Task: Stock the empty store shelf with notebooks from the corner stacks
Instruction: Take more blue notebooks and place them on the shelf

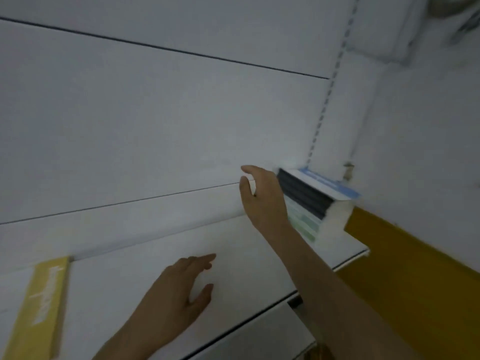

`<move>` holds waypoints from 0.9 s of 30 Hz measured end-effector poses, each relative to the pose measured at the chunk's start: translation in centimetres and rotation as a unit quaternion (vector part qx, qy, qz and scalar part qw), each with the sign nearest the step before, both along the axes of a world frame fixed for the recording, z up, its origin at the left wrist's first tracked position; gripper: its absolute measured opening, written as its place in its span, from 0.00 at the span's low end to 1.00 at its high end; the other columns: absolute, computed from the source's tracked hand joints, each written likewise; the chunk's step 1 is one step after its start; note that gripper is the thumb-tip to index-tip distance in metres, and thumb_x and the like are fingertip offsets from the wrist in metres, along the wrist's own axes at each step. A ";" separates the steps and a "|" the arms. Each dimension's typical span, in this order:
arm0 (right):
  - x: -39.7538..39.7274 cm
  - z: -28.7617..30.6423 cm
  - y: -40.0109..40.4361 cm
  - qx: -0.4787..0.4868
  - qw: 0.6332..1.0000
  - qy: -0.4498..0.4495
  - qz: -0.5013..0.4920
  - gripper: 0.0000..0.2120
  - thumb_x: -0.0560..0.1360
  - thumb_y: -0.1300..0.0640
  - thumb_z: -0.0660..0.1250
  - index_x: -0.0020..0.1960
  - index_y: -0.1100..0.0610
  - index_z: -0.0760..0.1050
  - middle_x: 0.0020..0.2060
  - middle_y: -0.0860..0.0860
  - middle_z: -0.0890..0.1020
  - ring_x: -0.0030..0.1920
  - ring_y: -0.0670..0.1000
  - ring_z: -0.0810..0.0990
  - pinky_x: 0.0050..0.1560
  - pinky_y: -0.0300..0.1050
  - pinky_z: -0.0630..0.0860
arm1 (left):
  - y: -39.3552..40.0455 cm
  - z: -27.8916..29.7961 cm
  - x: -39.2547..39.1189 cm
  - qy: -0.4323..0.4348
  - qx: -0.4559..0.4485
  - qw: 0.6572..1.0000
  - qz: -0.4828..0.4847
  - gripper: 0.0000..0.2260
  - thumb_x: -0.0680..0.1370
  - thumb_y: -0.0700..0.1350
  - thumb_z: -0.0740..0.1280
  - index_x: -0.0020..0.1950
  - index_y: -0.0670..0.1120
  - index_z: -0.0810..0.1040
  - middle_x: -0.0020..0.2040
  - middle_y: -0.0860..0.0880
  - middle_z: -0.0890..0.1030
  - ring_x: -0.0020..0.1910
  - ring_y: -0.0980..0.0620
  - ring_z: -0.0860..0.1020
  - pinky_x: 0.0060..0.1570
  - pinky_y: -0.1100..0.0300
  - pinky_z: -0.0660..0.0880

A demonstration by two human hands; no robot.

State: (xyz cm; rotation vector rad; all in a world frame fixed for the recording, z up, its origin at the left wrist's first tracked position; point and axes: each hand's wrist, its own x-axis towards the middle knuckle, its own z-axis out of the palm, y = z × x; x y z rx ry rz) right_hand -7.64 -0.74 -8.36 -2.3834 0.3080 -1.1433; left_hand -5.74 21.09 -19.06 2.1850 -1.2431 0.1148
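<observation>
**Reach for the corner stack, with a topple on the cards**

The right hand (262, 198) is at the stack of notebooks with dark spines and a blue-and-white top cover (309, 201), right of centre in the frame, in the corner of the white shelf board (161, 245). Its fingers are loosely curved and spread against the stack's near side; no grip is visible. The left hand (179, 289), lower centre, hovers over the shelf with fingers relaxed and parted, holding nothing. A flat yellow notebook with white lettering (42, 305) lies at lower left. The danger: the stack sits close to the shelf's right end, so a one-sided pull could likely fan the covers or tip notebooks off. The picture is blurred, so exact contact is uncertain.
</observation>
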 end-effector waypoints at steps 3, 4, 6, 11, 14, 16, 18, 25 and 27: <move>-3.3 -0.7 -7.8 -0.035 0.991 0.021 -0.124 0.21 0.78 0.52 0.62 0.68 0.59 0.71 0.65 0.55 0.75 0.66 0.55 0.71 0.69 0.50 0.67 | -8.5 -0.6 -0.1 0.026 0.048 0.998 -0.034 0.26 0.79 0.57 0.62 0.76 0.59 0.58 0.66 0.61 0.69 0.64 0.62 0.68 0.61 0.71 0.62; -4.6 -1.2 -10.1 -0.044 0.985 0.050 -0.162 0.24 0.78 0.50 0.62 0.71 0.60 0.68 0.69 0.56 0.71 0.70 0.57 0.67 0.71 0.52 0.64 | -11.2 -0.9 0.0 0.038 0.065 0.996 -0.042 0.27 0.79 0.56 0.62 0.77 0.56 0.58 0.68 0.58 0.69 0.66 0.58 0.68 0.64 0.65 0.64; -6.9 -2.6 -14.3 -0.067 0.967 0.120 -0.215 0.30 0.79 0.45 0.60 0.76 0.59 0.60 0.75 0.56 0.62 0.75 0.57 0.58 0.75 0.53 0.57 | -16.2 -1.5 0.2 0.076 0.081 0.992 -0.054 0.26 0.80 0.54 0.63 0.76 0.52 0.62 0.69 0.53 0.70 0.66 0.53 0.69 0.65 0.60 0.65; -9.2 -4.3 -19.4 -0.132 0.949 0.176 -0.226 0.22 0.80 0.42 0.57 0.63 0.55 0.76 0.60 0.52 0.80 0.63 0.51 0.75 0.75 0.47 0.49 | -23.8 -0.9 -1.6 0.298 -0.099 0.949 -0.016 0.13 0.80 0.41 0.65 0.63 0.51 0.76 0.59 0.51 0.80 0.56 0.55 0.78 0.49 0.70 0.70; -9.6 -4.1 -19.0 -0.171 0.965 0.032 -0.196 0.19 0.81 0.47 0.55 0.44 0.56 0.80 0.38 0.50 0.82 0.41 0.51 0.80 0.71 0.46 0.62 | -24.5 -0.7 -1.6 0.379 -0.196 0.904 -0.021 0.10 0.77 0.47 0.65 0.58 0.52 0.79 0.52 0.50 0.85 0.53 0.55 0.81 0.50 0.62 0.74; -9.8 -5.6 -17.1 -0.209 0.962 -0.034 -0.172 0.13 0.79 0.51 0.60 0.49 0.56 0.81 0.44 0.51 0.84 0.45 0.52 0.81 0.63 0.48 0.72 | -24.6 0.1 -1.4 0.493 -0.267 0.826 -0.061 0.17 0.76 0.54 0.65 0.61 0.48 0.79 0.53 0.47 0.85 0.54 0.49 0.82 0.53 0.54 0.76; -9.7 -8.5 -14.0 -0.261 0.959 -0.021 -0.112 0.14 0.78 0.52 0.62 0.58 0.57 0.80 0.54 0.52 0.83 0.57 0.51 0.80 0.64 0.48 0.71 | -24.5 0.9 -1.1 0.643 -0.359 0.673 -0.072 0.24 0.74 0.59 0.63 0.61 0.44 0.80 0.53 0.42 0.84 0.52 0.45 0.83 0.53 0.49 0.78; -11.6 -11.3 -12.1 -0.248 0.962 0.115 -0.019 0.25 0.82 0.40 0.49 0.66 0.55 0.74 0.69 0.50 0.74 0.71 0.50 0.68 0.70 0.52 0.67 | -23.9 0.7 -0.2 0.698 -0.361 0.618 0.014 0.19 0.72 0.32 0.62 0.62 0.39 0.77 0.53 0.38 0.84 0.52 0.37 0.81 0.57 0.41 0.76; -11.6 -8.6 -14.0 -0.194 0.977 0.047 -0.072 0.24 0.82 0.43 0.51 0.68 0.56 0.72 0.69 0.51 0.73 0.71 0.49 0.68 0.70 0.51 0.66 | -24.2 0.8 -0.1 0.692 -0.343 0.635 0.023 0.18 0.72 0.31 0.62 0.60 0.41 0.78 0.56 0.37 0.83 0.56 0.35 0.79 0.61 0.38 0.73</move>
